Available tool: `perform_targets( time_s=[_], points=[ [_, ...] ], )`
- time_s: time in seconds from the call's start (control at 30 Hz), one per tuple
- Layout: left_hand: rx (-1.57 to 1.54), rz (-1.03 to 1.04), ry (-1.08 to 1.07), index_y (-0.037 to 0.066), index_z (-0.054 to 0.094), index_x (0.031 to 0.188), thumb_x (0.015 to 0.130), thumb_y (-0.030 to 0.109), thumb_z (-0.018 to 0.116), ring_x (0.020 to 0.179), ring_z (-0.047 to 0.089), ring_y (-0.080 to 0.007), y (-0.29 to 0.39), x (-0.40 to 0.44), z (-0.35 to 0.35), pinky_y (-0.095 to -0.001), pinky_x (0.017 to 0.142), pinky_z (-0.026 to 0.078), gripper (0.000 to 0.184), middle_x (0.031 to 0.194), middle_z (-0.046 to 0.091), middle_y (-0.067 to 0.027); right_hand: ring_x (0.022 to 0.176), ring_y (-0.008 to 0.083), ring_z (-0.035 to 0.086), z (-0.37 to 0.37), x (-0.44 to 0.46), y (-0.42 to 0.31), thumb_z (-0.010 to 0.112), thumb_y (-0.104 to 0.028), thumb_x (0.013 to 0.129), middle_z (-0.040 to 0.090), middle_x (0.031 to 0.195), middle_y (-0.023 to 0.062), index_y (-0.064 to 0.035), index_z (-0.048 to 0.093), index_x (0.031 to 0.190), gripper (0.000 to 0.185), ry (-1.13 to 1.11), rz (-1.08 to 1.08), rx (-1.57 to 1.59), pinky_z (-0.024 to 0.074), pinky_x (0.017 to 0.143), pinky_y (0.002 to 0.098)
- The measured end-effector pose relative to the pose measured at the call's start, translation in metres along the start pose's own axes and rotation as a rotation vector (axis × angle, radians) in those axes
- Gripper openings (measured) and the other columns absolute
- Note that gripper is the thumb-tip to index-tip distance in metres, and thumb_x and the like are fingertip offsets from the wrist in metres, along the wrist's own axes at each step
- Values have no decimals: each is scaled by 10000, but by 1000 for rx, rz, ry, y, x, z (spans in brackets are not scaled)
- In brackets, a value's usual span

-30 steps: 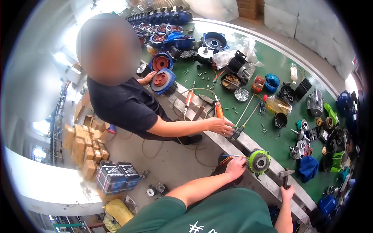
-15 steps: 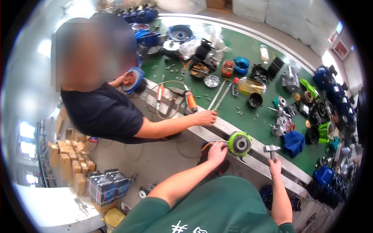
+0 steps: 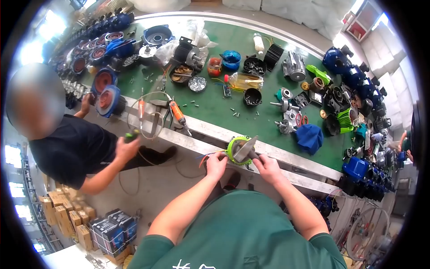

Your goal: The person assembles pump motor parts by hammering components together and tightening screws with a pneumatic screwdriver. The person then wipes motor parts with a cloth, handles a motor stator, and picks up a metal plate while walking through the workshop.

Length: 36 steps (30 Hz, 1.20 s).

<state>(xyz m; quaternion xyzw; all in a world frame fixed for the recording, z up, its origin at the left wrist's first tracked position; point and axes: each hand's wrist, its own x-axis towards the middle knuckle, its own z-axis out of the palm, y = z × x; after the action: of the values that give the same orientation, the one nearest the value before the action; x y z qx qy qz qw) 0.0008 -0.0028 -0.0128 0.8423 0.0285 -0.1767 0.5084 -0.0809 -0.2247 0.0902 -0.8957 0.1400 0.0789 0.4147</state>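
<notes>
A lime-green motor housing point(image 3: 230, 146) sits at the near edge of the bench, with coloured wires point(image 3: 204, 158) coming out of its left side. My left hand point(image 3: 217, 165) is closed on the left rim of the housing, beside those wires. In my right hand point(image 3: 269, 169) is a hammer point(image 3: 246, 150), gripped by its handle. The hammer head lies over the housing and hides much of its centre; whether the two touch I cannot tell.
At left a co-worker point(image 3: 74, 152) holds a small green-and-dark object point(image 3: 131, 136). Orange power screwdrivers point(image 3: 178, 113) lie by the bench edge. Further over are an oil bottle point(image 3: 245, 82), a blue cloth point(image 3: 310, 139) and several motor parts. Blue motors point(image 3: 357, 167) stand at right.
My right hand has brought the hammer left, over the housing. The co-worker's arm has drawn back from the bench, and my view has shifted to the right.
</notes>
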Motion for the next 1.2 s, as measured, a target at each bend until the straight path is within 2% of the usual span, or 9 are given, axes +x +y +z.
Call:
perform_targets(
  time_s=[0.23, 0.53, 0.67, 0.7, 0.8, 0.93, 0.97, 1.0, 1.2],
  points=[
    [-8, 12, 10, 19, 720, 914, 813, 176, 724, 787, 686, -251, -1, 1, 2, -366, 764, 532, 187, 815, 712, -121, 810, 437, 646, -5, 7, -4, 539, -523, 966, 663, 785, 221, -46, 610, 917, 485, -158, 133, -221, 503, 718, 518],
    [17, -19, 33, 13, 734, 919, 807, 215, 734, 759, 704, -198, 4, 1, 1, -338, 749, 538, 231, 817, 738, -115, 663, 370, 618, -21, -4, -36, 626, -444, 948, 613, 721, 216, -21, 636, 848, 435, -51, 111, -42, 466, 593, 450],
    [-44, -11, 68, 11, 725, 909, 803, 179, 727, 760, 717, -217, 5, -1, 2, -341, 763, 549, 199, 810, 740, -119, 598, 335, 547, -34, -23, -63, 649, -275, 954, 560, 667, 160, -27, 615, 946, 250, 205, -325, 246, 440, 564, 378],
    [-46, -37, 57, 11, 721, 909, 802, 179, 728, 761, 714, -219, 1, 0, 4, -342, 765, 548, 199, 813, 737, -120, 630, 381, 591, -24, -18, -47, 599, -321, 980, 599, 688, 188, -31, 599, 933, 294, 268, -447, 206, 467, 585, 422],
    [-42, -60, 54, 9, 711, 900, 799, 180, 732, 785, 704, -221, 6, -2, 1, -344, 781, 544, 200, 819, 728, -117, 696, 438, 627, 13, 5, 6, 560, -412, 984, 637, 729, 221, -31, 575, 878, 395, 48, -81, -300, 490, 633, 502],
    [-85, 43, 93, 17, 715, 917, 807, 155, 738, 788, 673, -138, -19, 1, 9, -309, 758, 533, 178, 830, 727, -70, 758, 465, 640, 20, 9, 16, 524, -479, 979, 655, 752, 232, -40, 568, 848, 460, 34, -57, -352, 504, 692, 556],
    [-40, -3, 59, 21, 703, 919, 797, 179, 740, 859, 681, -222, -19, 3, 8, -345, 833, 527, 203, 858, 714, -110, 764, 459, 648, 21, 11, 20, 523, -488, 976, 657, 753, 230, -43, 575, 841, 468, 49, -72, -378, 509, 692, 551],
    [-41, -4, 12, 13, 710, 903, 808, 160, 738, 776, 668, -135, -16, 4, 4, -303, 765, 531, 176, 816, 721, -69, 758, 451, 652, 16, 9, 12, 534, -491, 971, 660, 756, 227, -45, 580, 833, 469, 25, -47, -384, 512, 687, 545],
    [-78, -63, 19, 7, 702, 915, 816, 168, 742, 805, 691, -193, -2, -3, 1, -326, 785, 533, 194, 854, 727, -102, 687, 425, 627, 2, 7, -4, 597, -450, 956, 630, 720, 210, -36, 586, 792, 446, 13, 30, -186, 492, 623, 481]
  ],
)
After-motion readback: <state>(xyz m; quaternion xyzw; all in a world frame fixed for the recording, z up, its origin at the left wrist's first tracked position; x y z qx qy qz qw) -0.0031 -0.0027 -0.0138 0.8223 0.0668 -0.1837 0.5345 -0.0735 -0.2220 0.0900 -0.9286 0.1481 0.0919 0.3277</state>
